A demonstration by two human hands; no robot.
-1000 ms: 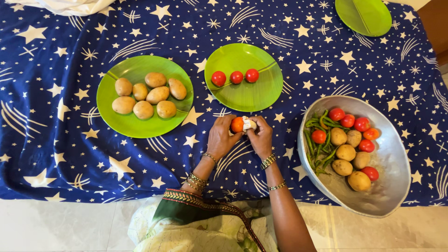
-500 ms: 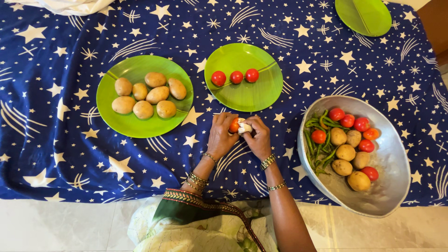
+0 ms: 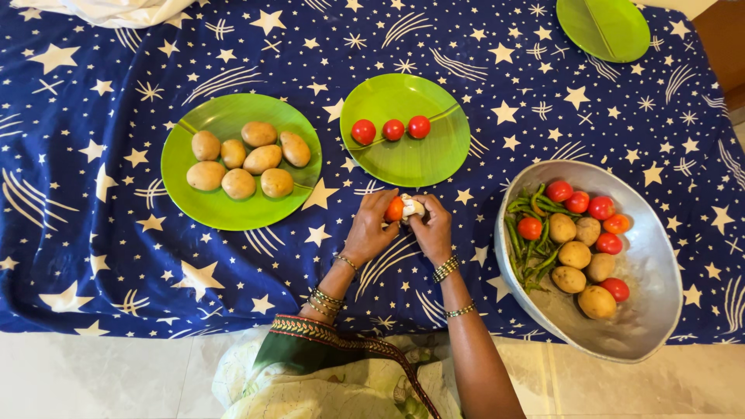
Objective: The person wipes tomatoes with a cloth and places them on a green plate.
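left hand (image 3: 370,229) grip: clasping tomato (image 3: 394,209) | right hand (image 3: 433,227) grip: pinching white cloth (image 3: 414,206) against tomato | wrists low, fingers curled

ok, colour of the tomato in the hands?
Orange-red tomato, paler than the three red ones on the green plate. Head view shows it best.

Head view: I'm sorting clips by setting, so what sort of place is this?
Probably a home floor used for kitchen prep: a star-print blue cloth spread over pale tiles, green plates of potatoes and tomatoes, and a metal bowl of vegetables.
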